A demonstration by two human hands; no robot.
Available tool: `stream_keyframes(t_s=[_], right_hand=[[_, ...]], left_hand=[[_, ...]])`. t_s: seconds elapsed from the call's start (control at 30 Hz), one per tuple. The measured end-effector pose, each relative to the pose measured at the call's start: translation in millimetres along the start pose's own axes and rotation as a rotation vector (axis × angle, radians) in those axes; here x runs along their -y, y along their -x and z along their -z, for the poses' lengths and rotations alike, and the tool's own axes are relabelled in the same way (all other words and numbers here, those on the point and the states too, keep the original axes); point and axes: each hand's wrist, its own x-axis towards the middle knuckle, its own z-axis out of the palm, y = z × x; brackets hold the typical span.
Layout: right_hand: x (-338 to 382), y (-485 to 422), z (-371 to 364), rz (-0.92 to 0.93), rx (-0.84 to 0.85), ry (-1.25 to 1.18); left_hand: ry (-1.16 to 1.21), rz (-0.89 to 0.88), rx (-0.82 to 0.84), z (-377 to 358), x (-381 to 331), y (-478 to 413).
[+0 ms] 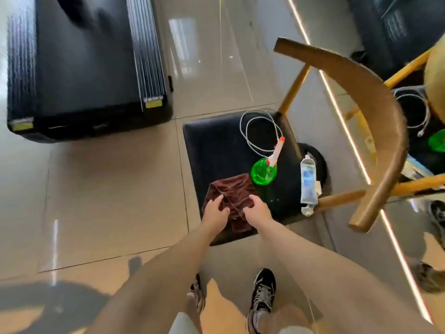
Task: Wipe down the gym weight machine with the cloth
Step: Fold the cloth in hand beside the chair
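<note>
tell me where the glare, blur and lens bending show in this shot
Head view: pale glare patches on the glossy floor tiles; the black machine at top left is smeared by blur; the cloth gripped by the left hand and right hand is fairly sharp; wide-angle stretch swells everything near the bottom edge; a soft shadow falls bottom left.

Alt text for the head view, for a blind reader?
The left hand and right hand grip a brown cloth on a black chair seat, beside a green spray bottle, a coiled white cable and a clear pouch. A black treadmill stands beyond.
</note>
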Motion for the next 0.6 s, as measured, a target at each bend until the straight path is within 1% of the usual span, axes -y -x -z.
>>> stream_keyframes(t_s=[0.13,0.2,0.27,0.37,0.47,0.53,0.6], right_hand=[[-2,-22,-11,0.016,-0.035,0.148],[-1,-22,-11,0.029,-0.029,0.148],[5,-9,-6,0.035,-0.019,0.089],[22,32,11,0.050,-0.057,-0.031],[39,92,38,0.145,-0.068,-0.071],[50,137,59,0.219,-0.017,-0.092],[58,187,79,0.294,0.088,-0.117]], left_hand=[[-0.088,0.062,-0.082,-8,12,-31],[-0.105,0.043,-0.088,-10,13,-33],[-0.124,-0.011,-0.064,-8,9,-23],[-0.061,-0.089,-0.096,6,-10,16],[0.038,-0.132,-0.157,30,-30,75],[0.117,-0.131,-0.156,49,-43,122],[0.205,-0.151,-0.167,64,-56,177]])
